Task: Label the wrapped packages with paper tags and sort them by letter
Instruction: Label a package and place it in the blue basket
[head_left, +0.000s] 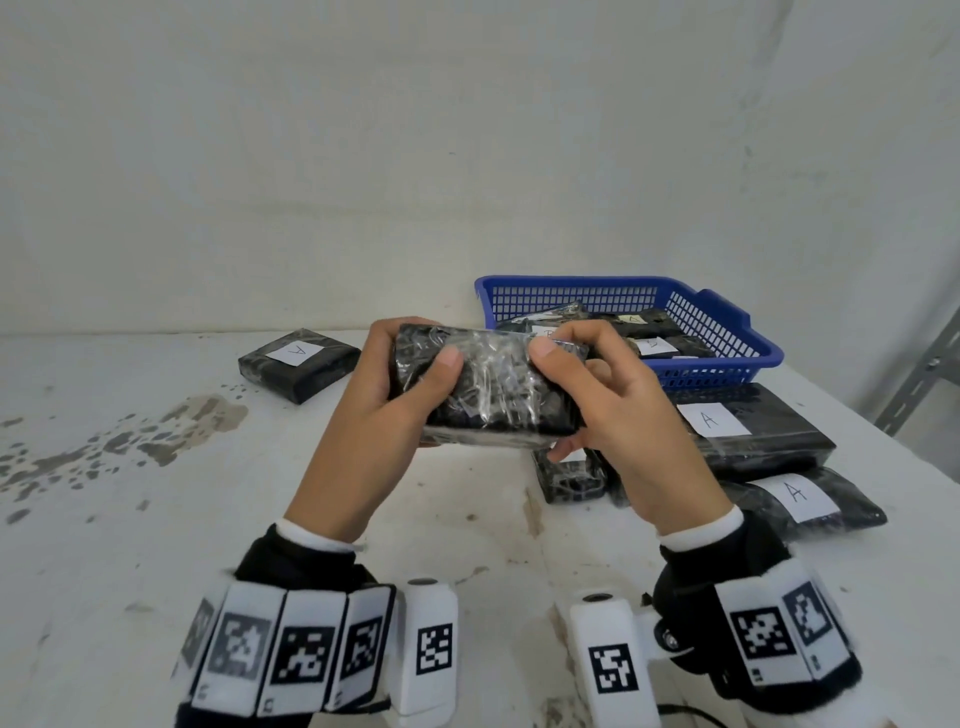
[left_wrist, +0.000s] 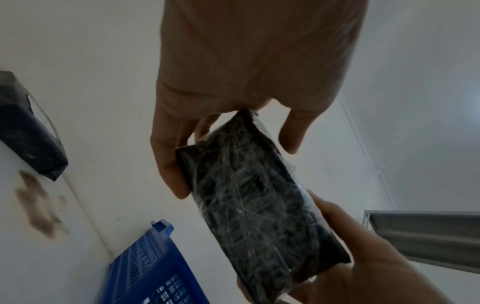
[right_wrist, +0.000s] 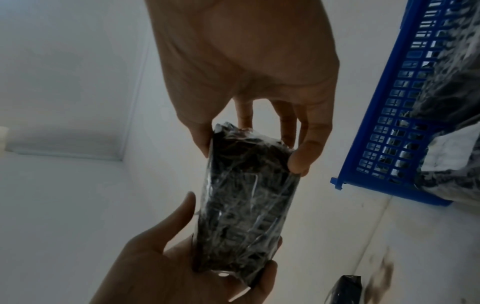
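A black package in clear film (head_left: 488, 387) (left_wrist: 257, 205) (right_wrist: 246, 203) is held above the table by both hands, and no tag shows on it. My left hand (head_left: 410, 364) (left_wrist: 233, 142) grips its left end with the thumb on the near face. Its right end is gripped by my right hand (head_left: 566, 364) (right_wrist: 257, 144), thumb on top. Tagged packages marked A lie at the far left (head_left: 300, 364) and at the right (head_left: 748, 431), (head_left: 805, 501). The blue basket (head_left: 727, 332) holds several tagged packages.
A small wrapped package (head_left: 571, 475) lies on the white table (head_left: 260, 519) just under my right hand. Dark stains (head_left: 156, 436) mark the table's left part. A grey metal shelf frame (head_left: 919, 374) stands beyond the right edge, with a white wall behind.
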